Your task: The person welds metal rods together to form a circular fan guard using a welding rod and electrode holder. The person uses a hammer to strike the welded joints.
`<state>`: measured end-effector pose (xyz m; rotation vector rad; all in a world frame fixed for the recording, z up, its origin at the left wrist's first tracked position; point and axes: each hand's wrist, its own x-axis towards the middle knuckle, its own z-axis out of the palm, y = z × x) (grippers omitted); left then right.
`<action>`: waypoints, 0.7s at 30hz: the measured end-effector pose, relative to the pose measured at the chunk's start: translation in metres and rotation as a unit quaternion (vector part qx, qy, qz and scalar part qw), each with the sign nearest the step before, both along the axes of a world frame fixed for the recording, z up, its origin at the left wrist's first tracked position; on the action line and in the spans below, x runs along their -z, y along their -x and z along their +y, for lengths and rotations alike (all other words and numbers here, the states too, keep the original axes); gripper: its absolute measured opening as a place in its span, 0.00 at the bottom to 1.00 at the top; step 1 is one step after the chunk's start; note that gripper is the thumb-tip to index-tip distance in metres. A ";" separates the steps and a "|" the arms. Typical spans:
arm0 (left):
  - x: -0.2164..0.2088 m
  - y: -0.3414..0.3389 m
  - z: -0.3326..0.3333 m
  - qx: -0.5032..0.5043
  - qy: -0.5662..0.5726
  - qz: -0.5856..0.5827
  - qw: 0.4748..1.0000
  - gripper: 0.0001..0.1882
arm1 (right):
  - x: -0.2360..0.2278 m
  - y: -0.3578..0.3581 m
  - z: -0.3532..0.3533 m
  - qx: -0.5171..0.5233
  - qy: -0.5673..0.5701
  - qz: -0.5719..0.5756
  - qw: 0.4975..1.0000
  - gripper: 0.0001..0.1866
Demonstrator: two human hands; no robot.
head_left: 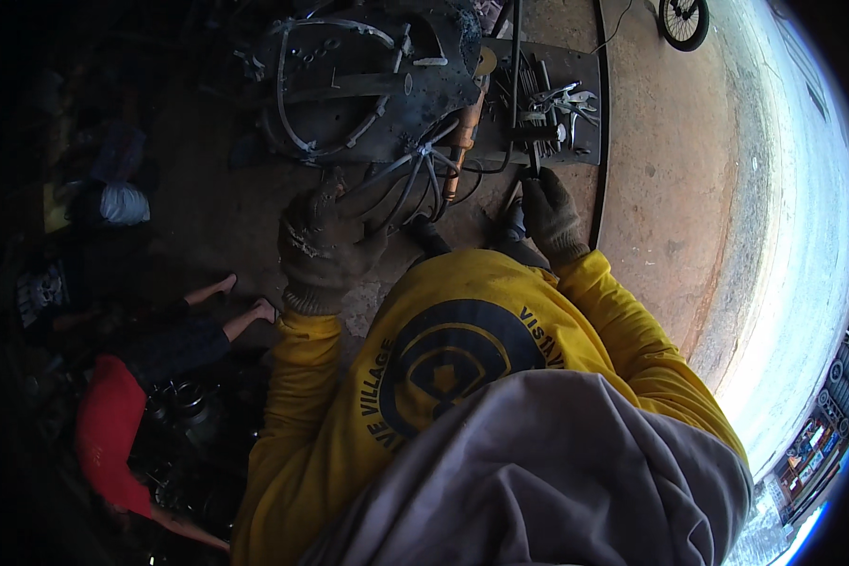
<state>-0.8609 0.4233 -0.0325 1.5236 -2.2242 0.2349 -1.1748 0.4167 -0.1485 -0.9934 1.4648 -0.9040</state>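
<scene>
My left hand [328, 247], in a worn dark work glove, is held at the near edge of a dark metal workbench [575, 71]. Its fingers are curled, and shadow hides what they hold, if anything. Above it on the bench lies a bent metal rod frame [281, 80]. My right hand [552, 215], also gloved, is closed at the bench's near right part, around the shaft of what looks like a hammer [544, 134] with a dark head. Just beyond are locking pliers [566, 99] and several thin rods [528, 80]. An orange angle grinder [463, 137] lies between my hands.
Looped cables or rods [424, 160] hang over the bench's near edge. At the lower left, a person in a red shirt [113, 434] sits near dark machine parts. Another person's bare legs [245, 319] reach toward me. A wheel [684, 21] stands at the far right.
</scene>
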 end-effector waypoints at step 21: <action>0.079 -0.008 -0.017 -0.029 -0.182 0.091 0.979 0.39 | -0.043 -0.051 -0.025 -0.249 0.319 0.314 0.859 0.14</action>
